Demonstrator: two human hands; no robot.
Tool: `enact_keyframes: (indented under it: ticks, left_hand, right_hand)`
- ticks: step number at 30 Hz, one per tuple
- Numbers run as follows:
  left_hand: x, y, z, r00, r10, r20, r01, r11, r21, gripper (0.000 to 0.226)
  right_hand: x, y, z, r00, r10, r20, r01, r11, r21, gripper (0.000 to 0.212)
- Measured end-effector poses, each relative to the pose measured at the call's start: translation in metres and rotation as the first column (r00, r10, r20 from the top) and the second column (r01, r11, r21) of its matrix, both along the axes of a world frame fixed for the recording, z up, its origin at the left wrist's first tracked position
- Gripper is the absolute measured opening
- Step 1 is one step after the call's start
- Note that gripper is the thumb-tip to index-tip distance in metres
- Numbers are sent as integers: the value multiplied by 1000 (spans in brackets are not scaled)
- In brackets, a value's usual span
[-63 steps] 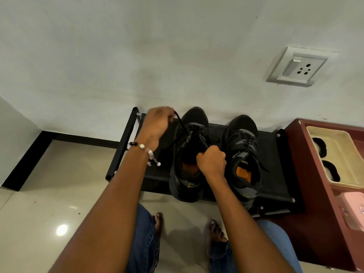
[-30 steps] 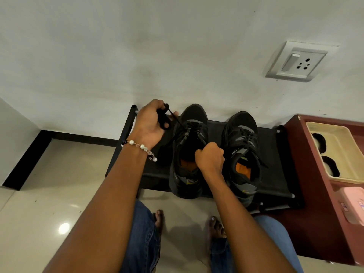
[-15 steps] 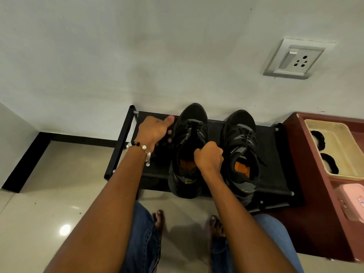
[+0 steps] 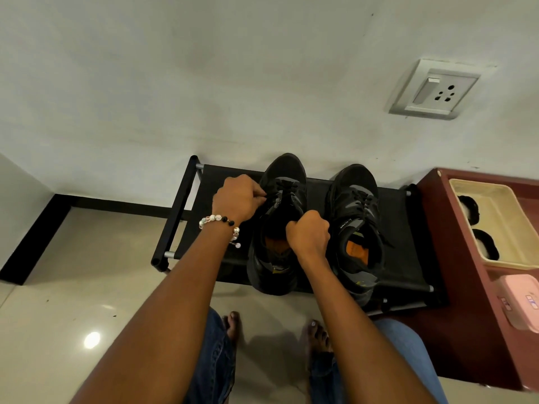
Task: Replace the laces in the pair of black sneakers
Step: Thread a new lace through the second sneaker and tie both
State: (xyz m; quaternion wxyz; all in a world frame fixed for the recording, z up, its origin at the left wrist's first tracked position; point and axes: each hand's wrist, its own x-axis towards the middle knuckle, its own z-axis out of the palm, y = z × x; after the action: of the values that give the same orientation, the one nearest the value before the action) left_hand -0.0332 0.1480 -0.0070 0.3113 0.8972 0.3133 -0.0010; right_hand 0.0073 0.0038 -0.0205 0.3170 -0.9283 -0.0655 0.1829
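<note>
Head view, looking down. Nearest: bare feet (image 4: 318, 335) on the glossy tile floor (image 4: 73, 316), jeans at the knees. Both forearms reach forward to a low black shoe rack (image 4: 180, 211) set against the wall. Two black sneakers sit side by side on it, toes toward the wall. Right hand (image 4: 309, 233) is curled into a fist over the opening of the left sneaker (image 4: 277, 258), gripping at its tongue or collar; which of the two cannot be told. Left hand (image 4: 237, 196), beaded bracelet (image 4: 218, 221) at the wrist, pinches the black lace (image 4: 284, 185) at the left sneaker's upper eyelets. The right sneaker (image 4: 355, 228) stands untouched, laced, orange insole showing. Right of the rack: a maroon cabinet (image 4: 466, 287) bearing a cream tray (image 4: 495, 223) and a pink case (image 4: 522, 301). Farther up the wall: a switch socket (image 4: 434, 90).
</note>
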Motion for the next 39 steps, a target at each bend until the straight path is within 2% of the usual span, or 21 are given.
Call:
enact_keyframes:
  ticks: [1,3,5,8,10,11,14,16,18,20,22,24,25,28,30,32,36,37,39]
  left_hand:
    - [0,0,-1,1000,8,6,-8,1000,25,13]
    - [2,-1,0,999,40,9,-40,997,61,24]
    - [6,-2,0,994,98,51,-99,995,17,35]
    - [10,-2,2,984,129,122,-128,992,-16,37]
    - [10,-1,6,961,171,217,-148,982,-119,32]
    - [10,1,11,928,240,284,-171,954,-248,26]
    - [3,6,37,779,500,379,-177,755,-632,9]
    - [-2,10,55,713,571,408,-93,653,-752,6]
    - [-5,9,71,674,602,428,-8,585,-811,9]
    - [-5,7,85,642,624,446,96,512,-853,15]
    - [-5,4,96,633,629,452,203,428,-880,20]
    - [-3,0,102,649,619,442,294,332,-896,25]
    - [-3,-1,103,661,612,435,333,280,-900,27]
    - [-2,0,102,667,620,414,401,170,-900,31]
    - [-1,8,96,626,677,387,408,138,-902,32]
    - [0,19,82,548,769,327,388,113,-915,34]
    - [1,42,46,433,884,177,265,63,-962,47]
    - [2,46,39,427,890,162,222,70,-973,50]
    - [5,50,30,443,877,183,118,144,-982,56]
  right_hand:
    - [0,0,0,1000,2,1,-2,1000,-2,15]
    - [0,0,-1,1000,0,0,0,1000,6,17]
    - [-1,0,-1,1000,-8,-10,9,1000,13,22]
    - [-1,1,-2,1000,-16,-21,16,1000,13,16]
    - [-1,1,0,999,-18,-37,19,1000,18,14]
    - [1,0,0,998,-19,-62,21,1000,22,15]
    - [14,-2,4,986,37,-161,-25,997,75,23]
    - [23,-3,14,982,127,-141,-104,982,160,21]
    - [31,-6,28,983,184,7,-179,947,268,32]
    - [32,-7,42,970,209,126,-243,871,427,39]
    - [27,-4,50,946,289,145,-321,779,539,42]
    - [17,3,51,903,410,125,-409,738,537,49]
    - [11,7,49,883,454,118,-441,719,537,47]
    - [1,16,43,859,498,122,-462,650,603,20]
    - [3,15,43,850,514,115,-464,628,625,19]
    - [10,6,46,840,536,82,-465,635,617,23]
    - [27,-13,54,841,540,32,-423,619,662,18]
    - [31,-17,56,862,507,11,-371,615,696,16]
    - [39,-24,58,919,394,-36,-218,580,785,15]
